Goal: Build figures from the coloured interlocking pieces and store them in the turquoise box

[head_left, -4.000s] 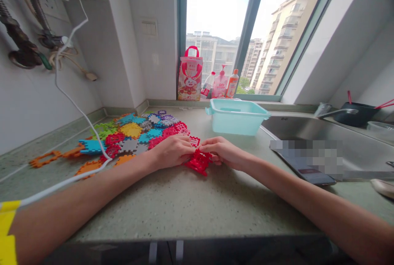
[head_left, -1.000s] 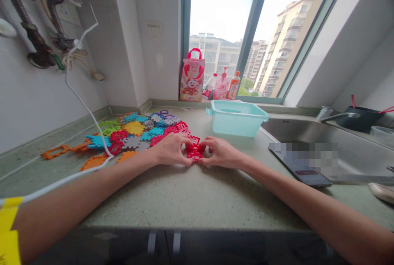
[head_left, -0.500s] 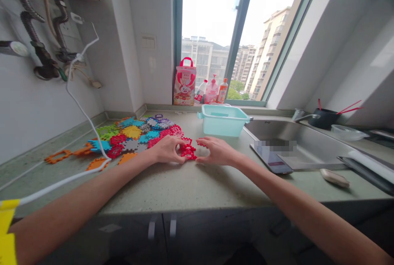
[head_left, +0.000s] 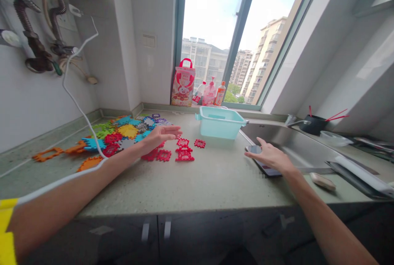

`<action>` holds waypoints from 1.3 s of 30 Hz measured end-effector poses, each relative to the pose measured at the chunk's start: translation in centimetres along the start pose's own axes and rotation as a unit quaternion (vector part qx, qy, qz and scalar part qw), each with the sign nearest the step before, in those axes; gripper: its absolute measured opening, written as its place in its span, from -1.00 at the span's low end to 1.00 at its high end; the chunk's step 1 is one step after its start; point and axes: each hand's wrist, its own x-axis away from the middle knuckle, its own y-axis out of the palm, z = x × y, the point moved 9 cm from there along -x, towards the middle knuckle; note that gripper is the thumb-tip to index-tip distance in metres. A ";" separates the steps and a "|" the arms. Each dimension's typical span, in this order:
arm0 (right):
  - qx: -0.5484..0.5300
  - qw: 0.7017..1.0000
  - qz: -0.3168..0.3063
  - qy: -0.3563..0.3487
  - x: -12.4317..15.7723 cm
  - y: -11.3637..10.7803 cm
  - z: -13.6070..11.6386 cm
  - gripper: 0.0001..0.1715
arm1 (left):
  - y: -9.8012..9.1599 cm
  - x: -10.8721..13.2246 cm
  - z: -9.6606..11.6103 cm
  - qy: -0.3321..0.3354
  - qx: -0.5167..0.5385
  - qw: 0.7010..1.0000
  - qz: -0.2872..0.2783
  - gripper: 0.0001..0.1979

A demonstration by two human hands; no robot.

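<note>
"立白" on pink pump bottle (head_left: 209, 95)

Bright yellow cloth (head_left: 6, 250), apparently a sleeve, shows in the lower left corner at the left arm: two straight-edged patches, one above the other, with a notch between them. The left forearm (head_left: 86, 183) and left hand (head_left: 161, 134) are bare; the slender right forearm (head_left: 326, 215) and right hand (head_left: 272, 156) are bare too.

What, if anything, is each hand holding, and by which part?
Left hand: nothing visibly held. Right hand: spread over the phone; whether it grips an edge cannot be told.
</note>
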 end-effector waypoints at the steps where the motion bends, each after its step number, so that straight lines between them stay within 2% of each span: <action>1: 0.005 1.000 -0.002 0.002 0.1 -0.1 -0.4 0.29 | -0.4 -0.1 -0.4 -0.018 0.075 0.997 0.015 -0.47; 4: 0.017 1.000 -0.005 0.016 0.4 -0.5 -1.1 0.20 | -1.0 -0.2 -1.5 -0.061 0.207 0.976 0.041 -0.46; 7: 0.034 0.999 0.000 0.032 0.6 -1.0 -1.2 0.17 | -1.0 -0.1 -2.0 -0.081 0.248 0.964 0.052 -0.47; 12: 0.048 0.998 -0.014 0.047 0.7 -1.1 -1.2 0.20 | -1.2 0.0 -2.1 -0.081 0.237 0.965 0.075 -0.55; 19: 0.061 0.997 -0.020 0.044 0.6 -1.2 -1.3 0.14 | -1.6 -0.1 -2.2 -0.069 0.213 0.971 0.083 -0.50; 25: 0.065 0.997 0.007 0.052 2.2 -1.3 -1.4 0.10 | -2.2 0.0 -2.3 -0.071 0.204 0.969 0.117 -0.46; 32: 0.036 0.997 0.029 0.064 3.7 -0.9 -0.4 0.10 | -3.0 0.3 -1.7 -0.066 0.177 0.968 0.163 -0.54; 34: 0.030 0.997 0.028 0.065 3.5 -0.8 -0.3 0.11 | -3.0 0.4 -1.9 -0.087 0.192 0.962 0.172 -0.59; 39: 0.023 0.997 0.032 0.074 3.4 -0.9 -0.2 0.13 | -1.6 0.6 -1.9 -0.129 0.274 0.941 0.149 -0.73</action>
